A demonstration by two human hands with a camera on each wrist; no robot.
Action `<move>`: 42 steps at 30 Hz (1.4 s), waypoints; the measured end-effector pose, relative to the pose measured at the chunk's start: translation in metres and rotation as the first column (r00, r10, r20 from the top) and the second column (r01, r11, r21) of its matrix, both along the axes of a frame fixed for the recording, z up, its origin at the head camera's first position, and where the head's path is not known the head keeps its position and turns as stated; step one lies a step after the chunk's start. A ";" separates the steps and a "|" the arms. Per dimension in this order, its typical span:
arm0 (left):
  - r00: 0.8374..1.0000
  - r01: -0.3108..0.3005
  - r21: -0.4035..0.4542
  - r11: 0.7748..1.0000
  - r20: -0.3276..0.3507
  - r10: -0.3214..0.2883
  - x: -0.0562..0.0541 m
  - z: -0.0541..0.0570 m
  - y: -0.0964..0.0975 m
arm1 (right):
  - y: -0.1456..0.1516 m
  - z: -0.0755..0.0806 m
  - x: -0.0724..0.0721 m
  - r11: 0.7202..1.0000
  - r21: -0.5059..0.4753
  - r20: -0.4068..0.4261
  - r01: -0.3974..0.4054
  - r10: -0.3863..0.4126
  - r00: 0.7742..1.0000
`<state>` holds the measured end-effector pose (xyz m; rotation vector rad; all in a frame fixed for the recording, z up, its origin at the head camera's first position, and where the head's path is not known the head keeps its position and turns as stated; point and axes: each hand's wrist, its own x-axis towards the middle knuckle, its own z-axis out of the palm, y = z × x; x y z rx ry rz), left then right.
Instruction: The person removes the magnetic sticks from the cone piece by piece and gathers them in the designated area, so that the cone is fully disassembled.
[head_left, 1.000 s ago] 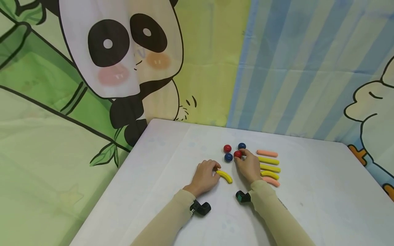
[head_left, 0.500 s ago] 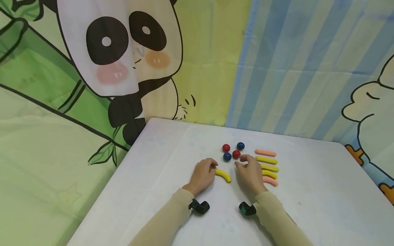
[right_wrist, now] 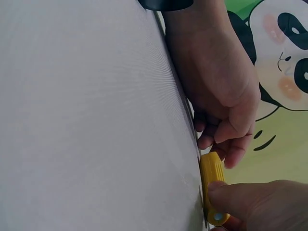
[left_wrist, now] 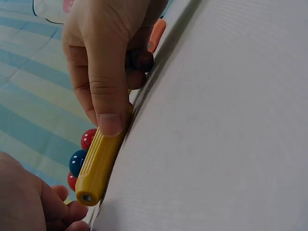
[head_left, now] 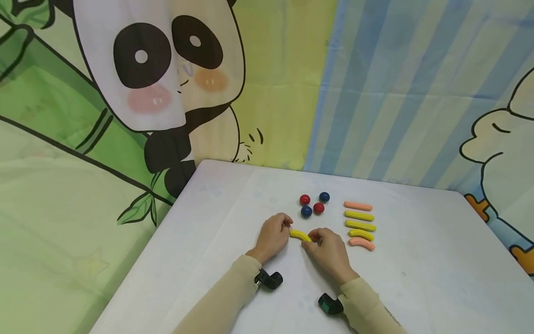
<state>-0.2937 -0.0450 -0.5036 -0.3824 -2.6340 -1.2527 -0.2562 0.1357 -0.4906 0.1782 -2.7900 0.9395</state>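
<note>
A curved yellow magnetic rod [head_left: 299, 235], ribbed, with a small metal dot in its end, lies low at the white tabletop [head_left: 233, 208]. My right hand [head_left: 329, 253] pinches its right end; in the right wrist view the thumb presses along its side. Beside the opposite end is my left hand [head_left: 273, 236], fingers loosely bent and holding nothing. The left wrist view has that hand [left_wrist: 31, 199] at the lower left, close to the rod's tip. Behind the rod sit two red balls [head_left: 319, 208] and two blue balls [head_left: 306, 212] in a tight group.
To the right of the balls runs a column of rods: a straight pink one [head_left: 358, 205], two straight yellow ones [head_left: 360, 226], a curved yellow one [head_left: 361, 234] and a curved pink one [head_left: 362, 243]. A panda-printed cloth [head_left: 283, 93] hangs behind the table.
My right hand has let go of a red ball, come back toward me and taken the right end of the curved yellow rod. The left hand has stayed nearly still.
</note>
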 end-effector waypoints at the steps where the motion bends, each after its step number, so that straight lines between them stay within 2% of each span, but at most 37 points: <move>1: 1.000 0.003 0.004 1.000 0.002 -0.003 0.000 -0.001 0.000 | 0.000 0.000 0.000 1.000 0.004 -0.002 -0.002 0.002 1.000; 8: 1.000 -0.007 0.001 1.000 -0.002 0.007 0.000 -0.005 -0.003 | 0.011 0.001 0.008 1.000 0.011 -0.034 0.021 -0.020 0.999; 18: 1.000 -0.006 0.018 1.000 0.011 0.006 -0.001 -0.004 -0.004 | 0.058 0.004 0.027 0.996 0.020 -0.036 0.091 -0.090 0.995; 21: 1.000 -0.005 0.025 1.000 0.025 0.005 -0.001 -0.006 -0.002 | 0.073 0.005 0.034 0.995 0.017 -0.076 0.102 -0.100 0.992; 27: 1.000 -0.003 0.018 1.000 0.010 0.003 -0.001 -0.005 0.000 | 0.090 0.006 0.045 0.990 0.021 -0.129 0.136 -0.132 0.983; 42: 1.000 -0.002 0.002 1.000 -0.001 0.002 -0.001 -0.002 0.001 | 0.117 0.007 0.054 0.969 0.066 -0.021 0.237 -0.236 0.972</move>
